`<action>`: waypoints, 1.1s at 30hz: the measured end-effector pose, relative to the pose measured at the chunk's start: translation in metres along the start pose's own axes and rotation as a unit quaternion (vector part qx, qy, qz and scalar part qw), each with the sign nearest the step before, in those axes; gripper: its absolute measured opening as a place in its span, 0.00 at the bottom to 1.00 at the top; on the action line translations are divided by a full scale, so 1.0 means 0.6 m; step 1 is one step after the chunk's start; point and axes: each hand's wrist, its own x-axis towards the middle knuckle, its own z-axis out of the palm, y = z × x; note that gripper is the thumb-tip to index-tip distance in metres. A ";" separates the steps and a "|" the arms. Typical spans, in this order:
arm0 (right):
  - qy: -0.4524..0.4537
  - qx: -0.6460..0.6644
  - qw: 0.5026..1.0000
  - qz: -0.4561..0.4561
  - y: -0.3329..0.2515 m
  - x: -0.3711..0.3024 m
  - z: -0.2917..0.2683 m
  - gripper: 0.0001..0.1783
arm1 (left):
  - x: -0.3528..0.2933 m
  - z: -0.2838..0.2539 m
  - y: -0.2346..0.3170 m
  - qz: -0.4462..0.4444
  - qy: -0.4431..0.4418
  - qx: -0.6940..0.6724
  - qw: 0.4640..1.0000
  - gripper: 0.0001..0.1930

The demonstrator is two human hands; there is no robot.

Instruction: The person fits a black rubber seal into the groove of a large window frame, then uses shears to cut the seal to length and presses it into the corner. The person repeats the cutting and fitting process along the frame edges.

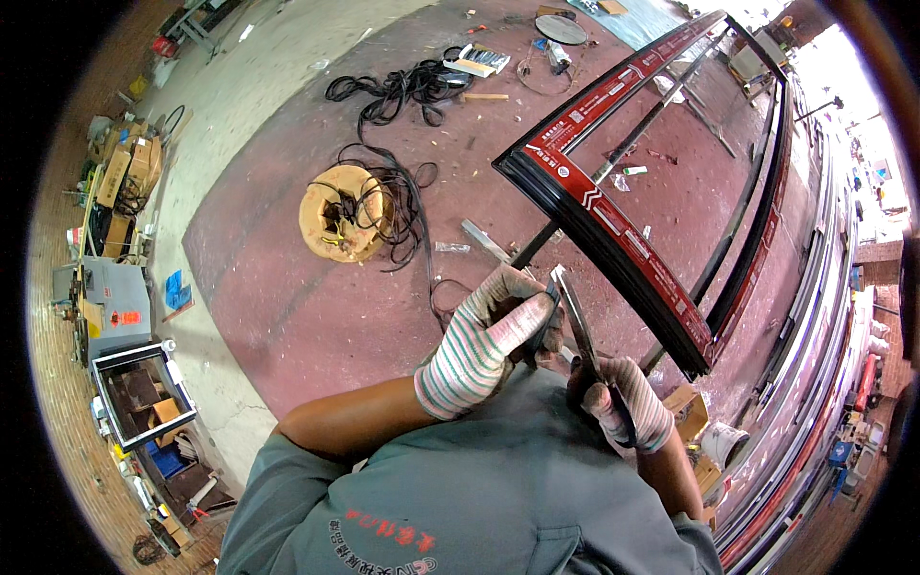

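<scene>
My left hand (494,331), in a knit work glove with green stripes, is closed in front of my chest. Its thumb and fingers pinch a thin black strip (548,326), mostly hidden by the glove. To its right, my right hand (632,402), gloved too, is wrapped round the dark handles of a pair of scissors (581,331). The metal blades point up and away from me, right beside the left fingertips. Just beyond both hands stands a large black window frame (613,240) covered with red printed film, its near corner above the scissors.
A yellow spool (335,213) with black cable lies left of centre on the red floor (259,278). More tangled cable (402,91) lies farther off. Long metal profiles (795,383) are stacked along the right. Boxes, a grey cabinet (117,297) and a small framed pane (144,393) line the left.
</scene>
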 end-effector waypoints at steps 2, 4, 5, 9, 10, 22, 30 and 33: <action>-0.020 -0.018 1.000 0.001 -0.009 0.002 -0.004 0.28 | 0.002 0.000 0.003 0.000 -0.007 0.029 1.000 0.05; -0.007 -0.024 1.000 0.016 -0.015 0.002 0.000 0.40 | 0.002 0.005 0.007 -0.006 0.002 0.030 1.000 0.05; 0.000 -0.027 0.999 0.024 -0.015 0.003 0.002 0.46 | 0.003 0.007 0.008 -0.010 0.007 0.030 0.999 0.04; 0.012 -0.028 0.999 0.026 -0.009 0.000 0.007 0.45 | 0.004 0.006 0.002 0.006 0.007 0.048 0.999 0.04; 0.015 -0.026 0.999 0.022 -0.006 0.000 0.008 0.45 | 0.005 0.006 0.001 0.010 0.005 0.052 0.999 0.04; 0.040 -0.038 0.998 0.002 0.005 0.002 0.017 0.43 | 0.000 0.023 -0.004 0.046 0.052 0.125 0.990 0.03; 0.052 -0.036 0.998 0.004 -0.005 0.001 0.025 0.43 | 0.001 0.021 -0.007 0.054 0.050 0.122 0.990 0.03; 0.048 -0.031 0.998 0.008 -0.006 0.001 0.027 0.43 | 0.001 0.023 -0.007 0.060 0.056 0.126 0.989 0.03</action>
